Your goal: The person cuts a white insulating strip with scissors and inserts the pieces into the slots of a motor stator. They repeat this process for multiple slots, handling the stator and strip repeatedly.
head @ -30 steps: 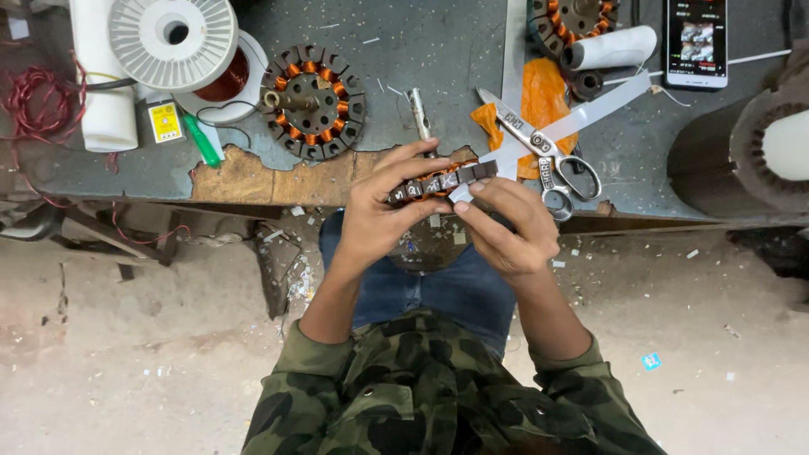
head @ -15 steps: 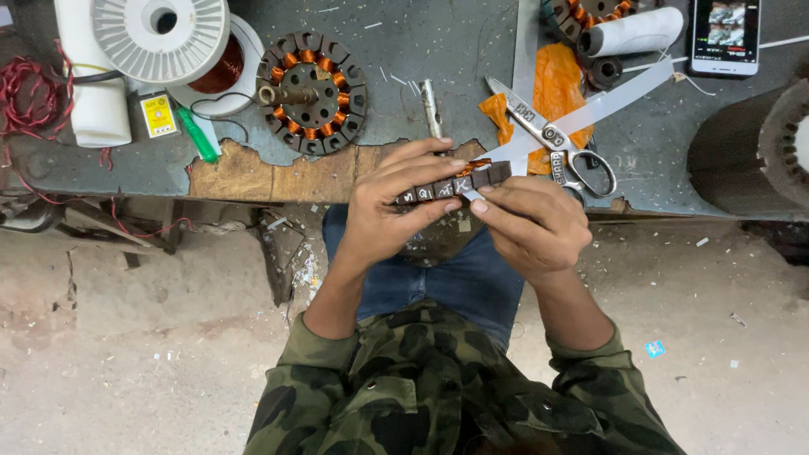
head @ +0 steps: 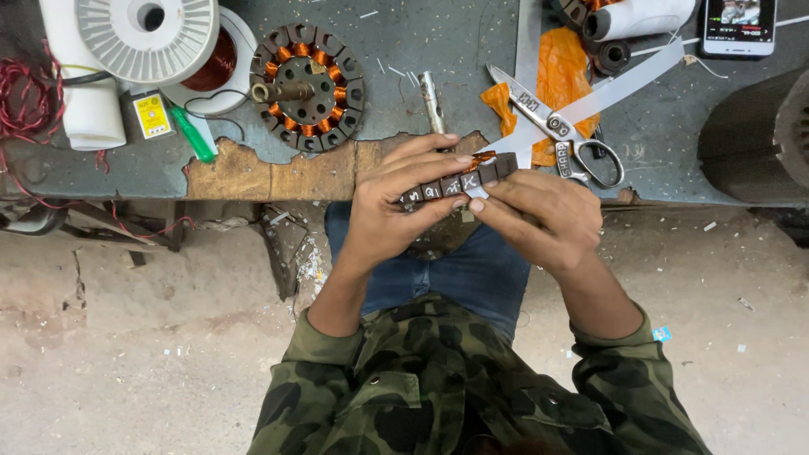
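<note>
Overhead view, person at a workbench [head: 354, 101]. Far left: red wire [head: 25, 88], white spool [head: 147, 25], then a wound motor core w/ copper coils [head: 308, 84]. Centre: left hand [head: 392, 211] clenched round a dark motor core [head: 459, 181], held on edge just off the bench's near side, above the lap. Vs. a sec ago the core sits a bit flatter, fingers shifted along its rim. Right hand [head: 539, 215] pinches the core's near end w/ fingertips. Right of that: scissors [head: 556, 126] on orange cloth [head: 560, 76], phone [head: 740, 25] in the far corner.
</note>
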Motion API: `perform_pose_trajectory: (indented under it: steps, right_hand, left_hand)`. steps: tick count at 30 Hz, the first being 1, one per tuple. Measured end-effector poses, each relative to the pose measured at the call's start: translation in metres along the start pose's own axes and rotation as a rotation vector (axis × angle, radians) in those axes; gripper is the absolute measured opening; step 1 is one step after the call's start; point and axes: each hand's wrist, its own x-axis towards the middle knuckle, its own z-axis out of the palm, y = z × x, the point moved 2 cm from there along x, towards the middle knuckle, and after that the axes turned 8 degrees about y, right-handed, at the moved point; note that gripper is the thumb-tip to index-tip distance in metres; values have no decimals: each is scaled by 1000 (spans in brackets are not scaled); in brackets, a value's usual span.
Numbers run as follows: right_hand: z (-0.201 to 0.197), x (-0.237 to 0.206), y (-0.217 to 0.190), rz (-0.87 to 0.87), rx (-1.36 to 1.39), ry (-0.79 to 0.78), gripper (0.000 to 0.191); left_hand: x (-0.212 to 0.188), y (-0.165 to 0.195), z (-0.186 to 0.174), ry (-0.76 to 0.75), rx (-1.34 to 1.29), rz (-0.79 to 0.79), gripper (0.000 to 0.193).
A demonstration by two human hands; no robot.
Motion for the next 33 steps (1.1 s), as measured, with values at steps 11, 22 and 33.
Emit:
perform_pose_trajectory:
  steps: [11, 22, 33]
  right_hand:
    - [-10, -3, -17, 9, -160, -124, 30]
    - [-20, 20, -25, 61, -186, -213, 31]
    - [-15, 4, -17, 109, -169, -99, 30]
  left_hand:
    - [-2, 13, 7, 0, 122, 17, 45]
    - [-1, 17, 12, 14, 140, -3, 43]
    - [-4, 10, 7, 0, 135, 22, 46]
